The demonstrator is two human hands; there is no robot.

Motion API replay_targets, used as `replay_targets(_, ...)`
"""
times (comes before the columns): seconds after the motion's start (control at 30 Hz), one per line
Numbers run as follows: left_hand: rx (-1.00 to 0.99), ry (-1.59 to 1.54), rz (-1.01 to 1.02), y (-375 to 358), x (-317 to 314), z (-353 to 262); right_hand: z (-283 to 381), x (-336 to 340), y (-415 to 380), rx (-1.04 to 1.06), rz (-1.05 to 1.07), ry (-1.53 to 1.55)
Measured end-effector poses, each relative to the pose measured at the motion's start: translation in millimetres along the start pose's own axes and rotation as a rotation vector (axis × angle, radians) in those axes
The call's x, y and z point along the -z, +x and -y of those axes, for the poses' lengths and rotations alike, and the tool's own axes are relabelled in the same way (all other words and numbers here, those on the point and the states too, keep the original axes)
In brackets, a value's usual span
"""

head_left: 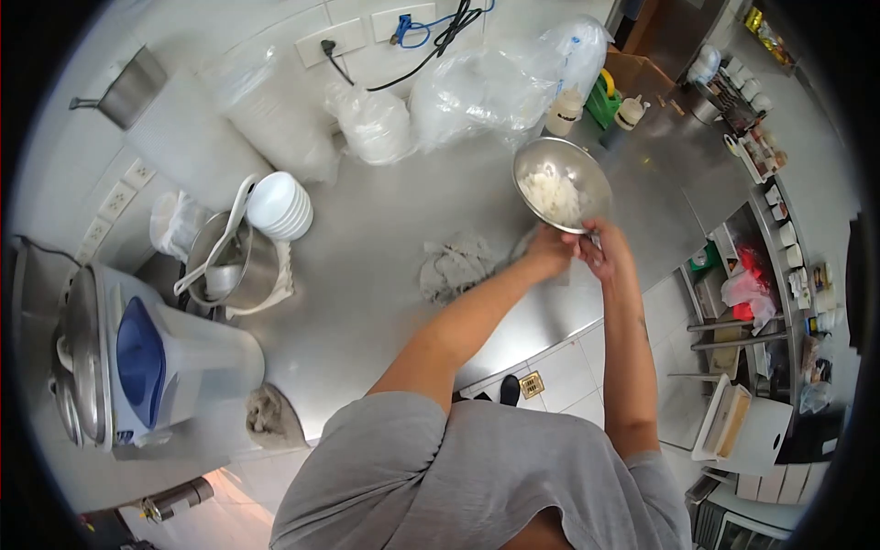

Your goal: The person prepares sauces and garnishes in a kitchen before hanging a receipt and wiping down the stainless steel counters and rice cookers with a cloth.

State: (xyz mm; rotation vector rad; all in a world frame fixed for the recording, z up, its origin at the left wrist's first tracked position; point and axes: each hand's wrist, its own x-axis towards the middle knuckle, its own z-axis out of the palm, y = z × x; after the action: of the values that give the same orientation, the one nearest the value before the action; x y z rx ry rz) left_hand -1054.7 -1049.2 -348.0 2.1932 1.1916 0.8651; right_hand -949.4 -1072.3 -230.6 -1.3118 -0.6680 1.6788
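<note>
A round metal bowl (591, 174) with white rice (554, 194) inside is held tilted above the steel counter (394, 229). My left hand (551, 253) is closed at the near side of the bowl, under its rim. Right beside it, my right hand (599, 249) grips the same rim with thumb and fingers. The two hands almost touch each other. A crumpled grey cloth (456, 268) lies on the counter to the left of my left hand. Two squeeze bottles, one of them pale (564, 112), stand behind the bowl.
Stacked white bowls (280, 206) and a metal pot (240, 266) with utensils stand on the left, near a white-and-blue container (183, 357). Plastic-wrapped containers (371, 124) line the wall. A second cloth (273, 417) lies at the counter's near edge. Shelves (779, 238) stand at right.
</note>
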Motion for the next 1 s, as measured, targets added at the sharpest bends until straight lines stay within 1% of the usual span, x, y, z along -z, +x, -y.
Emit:
replay_targets(0.03, 0.053, 0.091, 0.147, -18, 4, -27, 0, -2, 14, -0.016, 0.008, -0.015)
replay_targets(0.07, -0.045, 0.505, 0.192, -34, 8, -47, 2, -10, 21, -0.047, 0.019, -0.037)
replay_targets(0.17, -0.1, 0.191, 0.214, -83, 23, -68, -1, -33, 42, -0.114, 0.05, -0.059)
replay_targets(0.23, -0.136, 0.168, 0.191, -118, 29, -72, -16, -39, 70, -0.134, 0.064, -0.039)
replay_targets(0.27, -0.153, 0.154, 0.177, -136, 32, -75, -18, -40, 80, -0.126, 0.117, -0.035)
replay_targets(0.33, -0.096, 0.114, 0.194, -172, 42, -83, -24, -42, 93, -0.113, 0.221, -0.026)
replay_targets(0.43, -0.031, 0.035, 0.176, -220, 62, -84, -8, -55, 57, -0.041, 0.115, -0.187)
replay_targets(0.47, -0.018, 0.011, 0.163, -232, 74, -83, -15, -55, 50, 0.089, 0.014, -0.266)
replay_targets(0.53, 0.136, -0.215, 0.027, -250, 108, -85, -30, -49, 32, 0.353, -0.194, -0.416)
replay_targets(0.6, 0.442, -0.872, -0.301, -255, 144, -103, -42, -51, 9, 0.296, 0.124, -0.556)
replay_targets(0.63, 0.439, -0.849, -0.364, -255, 160, -97, -48, -55, -6, 0.266, 0.287, -0.623)
replay_targets(0.67, 0.431, -0.821, -0.428, -252, 176, -91, -52, -69, -26, 0.23, 0.434, -0.59)
replay_targets(0.7, 0.451, -0.919, -0.476, -250, 185, -92, -57, -86, -49, 0.195, 0.58, -0.555)
replay_targets(0.77, 0.479, -1.117, -0.568, -248, 198, -95, -68, -111, -85, 0.286, 0.755, -0.573)
replay_targets(0.87, 0.438, -1.216, -0.65, -251, 202, -98, -82, -124, -93, 0.325, 0.831, -0.595)
replay_targets(0.97, 0.417, -1.297, -0.682, -255, 204, -108, -72, -125, -102, 0.115, 0.802, -0.51)
replay_targets(1.0, 0.451, -1.259, -0.717, -257, 202, -110, -69, -126, -107, 0.116, 0.797, -0.517)
